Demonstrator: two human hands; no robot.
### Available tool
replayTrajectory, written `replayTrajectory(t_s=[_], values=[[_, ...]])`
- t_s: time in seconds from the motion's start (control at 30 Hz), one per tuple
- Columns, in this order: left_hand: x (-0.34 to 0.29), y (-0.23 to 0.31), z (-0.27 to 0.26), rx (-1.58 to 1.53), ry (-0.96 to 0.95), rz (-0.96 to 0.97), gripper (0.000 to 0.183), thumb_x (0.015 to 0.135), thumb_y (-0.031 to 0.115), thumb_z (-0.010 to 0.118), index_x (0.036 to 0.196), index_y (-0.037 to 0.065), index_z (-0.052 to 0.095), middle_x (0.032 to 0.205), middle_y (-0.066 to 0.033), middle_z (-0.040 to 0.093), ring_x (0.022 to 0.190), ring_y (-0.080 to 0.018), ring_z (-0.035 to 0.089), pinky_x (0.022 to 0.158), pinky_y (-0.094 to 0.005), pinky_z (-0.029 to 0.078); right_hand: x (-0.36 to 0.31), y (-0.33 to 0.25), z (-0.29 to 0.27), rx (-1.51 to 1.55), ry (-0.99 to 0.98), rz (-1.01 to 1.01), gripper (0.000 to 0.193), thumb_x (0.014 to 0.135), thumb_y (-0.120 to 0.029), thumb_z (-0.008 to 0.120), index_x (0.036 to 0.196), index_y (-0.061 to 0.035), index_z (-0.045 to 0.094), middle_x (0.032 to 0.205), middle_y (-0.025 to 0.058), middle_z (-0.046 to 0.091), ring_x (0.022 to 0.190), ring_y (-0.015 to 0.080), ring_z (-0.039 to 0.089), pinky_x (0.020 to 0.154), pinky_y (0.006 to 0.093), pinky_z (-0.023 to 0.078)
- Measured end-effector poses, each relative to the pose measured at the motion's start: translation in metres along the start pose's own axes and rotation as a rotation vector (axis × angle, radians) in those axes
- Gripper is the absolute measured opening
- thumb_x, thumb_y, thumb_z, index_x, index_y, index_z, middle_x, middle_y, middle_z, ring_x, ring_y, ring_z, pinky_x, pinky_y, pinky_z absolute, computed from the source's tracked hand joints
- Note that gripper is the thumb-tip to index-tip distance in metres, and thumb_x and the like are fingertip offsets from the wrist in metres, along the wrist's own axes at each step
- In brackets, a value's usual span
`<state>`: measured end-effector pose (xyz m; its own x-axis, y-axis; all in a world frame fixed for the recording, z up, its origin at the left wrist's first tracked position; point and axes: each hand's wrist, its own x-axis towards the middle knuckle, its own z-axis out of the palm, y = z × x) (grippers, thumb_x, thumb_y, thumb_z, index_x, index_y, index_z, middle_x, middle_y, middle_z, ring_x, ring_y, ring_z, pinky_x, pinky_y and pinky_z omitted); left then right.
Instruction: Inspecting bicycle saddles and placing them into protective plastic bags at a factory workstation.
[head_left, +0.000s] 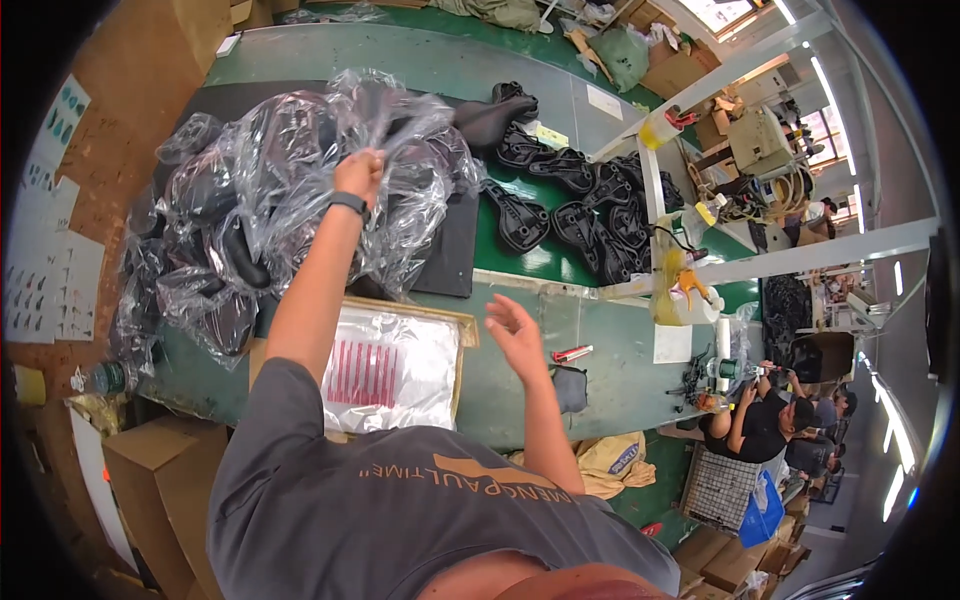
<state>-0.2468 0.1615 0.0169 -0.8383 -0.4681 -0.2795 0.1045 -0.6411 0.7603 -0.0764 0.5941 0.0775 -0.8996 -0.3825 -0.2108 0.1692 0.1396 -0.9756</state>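
My left hand (360, 176) reaches forward over the bench, its fingers closed on the gathered film of a clear plastic bag (395, 150). Beneath and around it lies a heap of black bicycle saddles (205, 190), wrapped in crinkled clear plastic. Over the near part of the bench hovers my right hand (513, 335), empty, with its fingers apart. Between my arms sits a shallow open carton (467, 335) holding a stack of clear bags (375, 370) with red printed stripes. One unwrapped black saddle (495, 120) rests just right of the heap.
Several black saddle shells (575, 225) lie right of the heap on the green bench (600, 400). A red cutter knife (572, 353) and a small black pouch (570, 388) are near my right hand. White frame posts (820, 250) rise beyond. Co-workers (755, 420) sit at far right.
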Motion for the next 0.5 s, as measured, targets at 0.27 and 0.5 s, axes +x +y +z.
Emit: replayTrajectory(t_s=[0.27, 0.5], values=[[-0.108, -0.038, 0.016, 0.205, 0.124, 0.039, 0.036, 0.111, 0.025, 0.059, 0.134, -0.002, 0.065, 0.1, -0.0082, 0.075, 0.068, -0.006, 0.058, 0.059, -0.0214, 0.048, 0.235, 0.112, -0.134, -0.134, 0.324, 0.151, 0.086, 0.09, -0.011, 0.08, 0.163, -0.006, 0.034, 0.145, 0.0229, 0.059, 0.089, 0.0213, 0.072, 0.072, 0.0341, 0.061], [-0.306, -0.078, -0.015, 0.905, -0.22, -0.187, 0.039, 0.109, 0.026, 0.06, 0.086, -0.001, 0.074, 0.072, -0.0034, 0.07, 0.064, -0.0072, 0.061, 0.058, -0.0276, 0.048, 0.343, 0.143, -0.122, 0.455, 0.398, 0.478, 0.09, 0.097, -0.03, 0.078, 0.166, -0.0143, 0.022, 0.151, 0.0275, 0.047, 0.084, 0.03, 0.075, 0.066, 0.0371, 0.063]])
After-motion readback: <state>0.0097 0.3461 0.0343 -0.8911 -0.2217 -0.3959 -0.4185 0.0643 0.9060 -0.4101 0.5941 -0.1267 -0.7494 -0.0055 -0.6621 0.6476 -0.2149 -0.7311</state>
